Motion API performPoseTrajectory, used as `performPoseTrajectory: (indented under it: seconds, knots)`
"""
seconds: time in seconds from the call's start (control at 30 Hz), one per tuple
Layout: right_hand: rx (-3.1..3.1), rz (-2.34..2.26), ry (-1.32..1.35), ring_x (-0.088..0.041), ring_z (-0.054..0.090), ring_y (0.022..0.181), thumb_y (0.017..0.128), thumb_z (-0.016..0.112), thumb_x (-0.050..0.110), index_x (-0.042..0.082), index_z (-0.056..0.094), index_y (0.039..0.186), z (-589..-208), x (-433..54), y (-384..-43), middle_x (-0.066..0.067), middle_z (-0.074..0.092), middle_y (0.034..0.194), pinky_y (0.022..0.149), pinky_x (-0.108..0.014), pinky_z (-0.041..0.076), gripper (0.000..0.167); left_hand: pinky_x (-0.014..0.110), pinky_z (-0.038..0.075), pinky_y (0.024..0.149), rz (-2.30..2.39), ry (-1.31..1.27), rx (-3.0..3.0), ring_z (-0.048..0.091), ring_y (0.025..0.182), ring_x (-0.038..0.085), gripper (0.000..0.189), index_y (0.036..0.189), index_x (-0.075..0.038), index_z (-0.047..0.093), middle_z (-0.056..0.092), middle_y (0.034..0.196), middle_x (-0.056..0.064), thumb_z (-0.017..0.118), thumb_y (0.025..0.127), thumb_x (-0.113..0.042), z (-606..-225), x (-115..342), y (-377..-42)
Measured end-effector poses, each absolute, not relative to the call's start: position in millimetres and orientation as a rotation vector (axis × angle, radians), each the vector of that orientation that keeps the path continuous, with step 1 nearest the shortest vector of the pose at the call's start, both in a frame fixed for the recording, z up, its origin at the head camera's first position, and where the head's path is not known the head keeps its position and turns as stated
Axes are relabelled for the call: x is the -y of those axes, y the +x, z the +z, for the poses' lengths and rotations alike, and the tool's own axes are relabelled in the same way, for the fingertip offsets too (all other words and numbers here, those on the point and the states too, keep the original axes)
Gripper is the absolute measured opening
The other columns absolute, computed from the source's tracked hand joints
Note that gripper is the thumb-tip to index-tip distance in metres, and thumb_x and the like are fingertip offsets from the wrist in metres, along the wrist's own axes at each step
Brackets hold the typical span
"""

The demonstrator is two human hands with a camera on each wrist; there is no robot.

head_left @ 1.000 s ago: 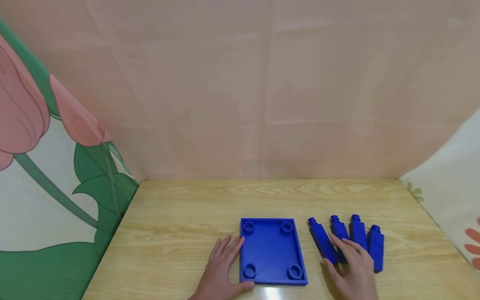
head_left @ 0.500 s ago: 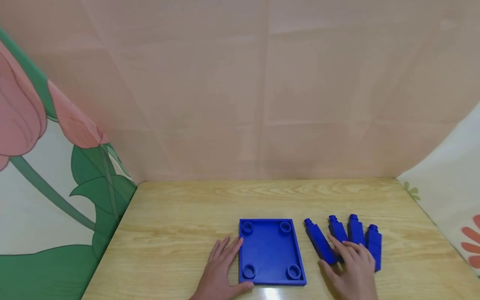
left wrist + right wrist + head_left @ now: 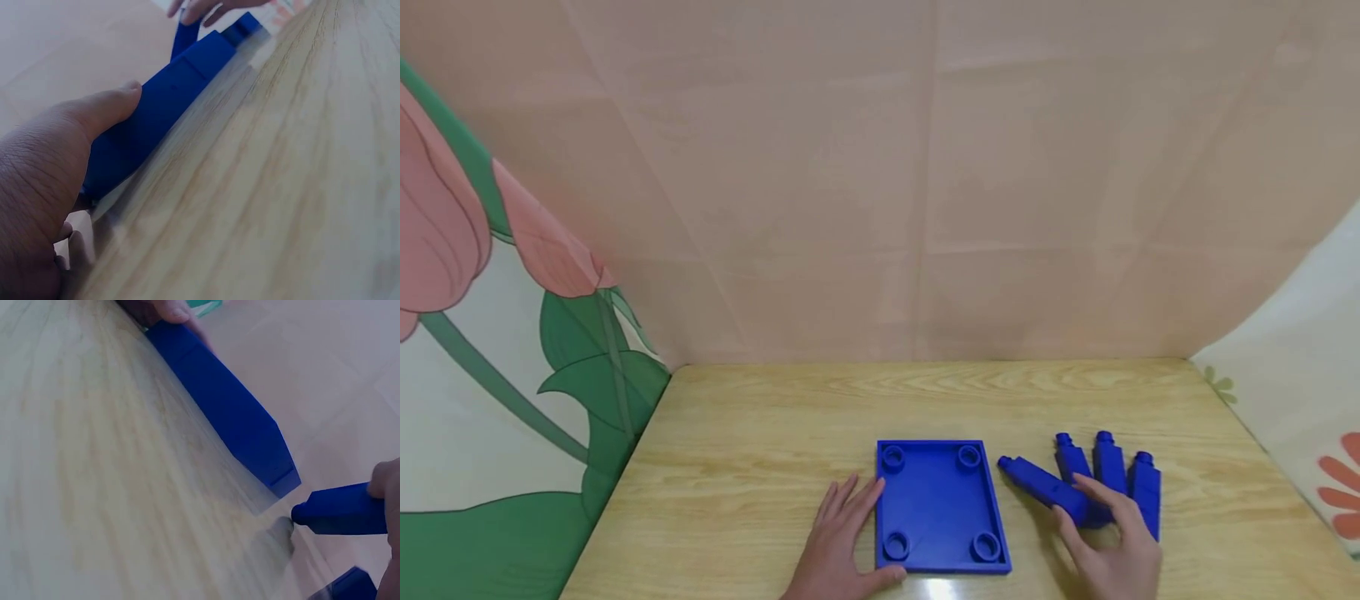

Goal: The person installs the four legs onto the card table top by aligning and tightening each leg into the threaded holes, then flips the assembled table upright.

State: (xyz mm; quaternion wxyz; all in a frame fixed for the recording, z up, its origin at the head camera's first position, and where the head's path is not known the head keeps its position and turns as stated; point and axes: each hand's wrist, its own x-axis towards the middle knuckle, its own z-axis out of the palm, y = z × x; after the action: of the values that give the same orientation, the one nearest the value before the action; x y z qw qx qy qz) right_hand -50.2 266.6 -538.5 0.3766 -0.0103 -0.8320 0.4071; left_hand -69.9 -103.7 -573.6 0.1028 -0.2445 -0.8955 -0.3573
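Observation:
A blue square tabletop with a raised rim and a round socket at each corner lies on the wooden table. My left hand rests against its left side, fingers extended, thumb at the near edge; the left wrist view shows the thumb on its side face. To the right, my right hand pinches the thick end of a blue table leg between thumb and fingers. The narrow threaded end points left toward the tabletop, slightly raised in the right wrist view. My right hand partly hides the other legs.
Three more blue legs lie side by side at the right, threaded ends facing away. A pinkish cloth hangs behind the table's far edge. Flower-printed cloth stands along the left, and pale printed cloth along the right.
My right hand has taken hold of the leftmost leg and swung its threaded end left, toward the tabletop. The left hand and tabletop have stayed in place.

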Motion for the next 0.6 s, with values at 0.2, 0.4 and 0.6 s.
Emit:
performPoseTrajectory:
  seconds: [0.2,0.4,0.6]
  knots:
    - [2.043,1.249,-0.210,0.000,0.069,0.110,0.073,0.089,-0.027,-0.007,0.075,0.127,-522,-250,-48,0.012,0.077,0.119,0.091,-0.004,0.053,0.060,0.066,0.027,0.129,-1.064,-0.680,2.702,0.040,0.161,0.042,0.110,0.172,-0.023,0.045,0.054,0.169,-0.004,0.073,0.085,-0.086,-572,104,-69]
    - [1.993,1.244,-0.138,0.001,0.069,0.106,0.072,0.087,-0.029,-0.010,0.076,0.125,-503,-251,-56,0.020,0.074,0.118,0.088,-0.005,0.055,0.057,0.070,0.031,0.127,-1.049,-0.692,2.679,0.041,0.160,0.042,0.110,0.172,-0.023,0.045,0.054,0.169,-0.004,0.064,0.088,-0.091,-573,104,-70]
    - [1.791,1.302,0.253,-0.004,0.070,0.102,0.070,0.082,-0.030,-0.023,0.072,0.116,-478,-247,-79,0.001,0.077,0.115,0.088,-0.006,0.056,0.047,0.059,0.026,0.127,-0.998,-0.711,2.632,0.045,0.158,0.041,0.109,0.171,-0.021,0.047,0.057,0.167,-0.004,0.061,0.089,-0.092,-576,104,-70]
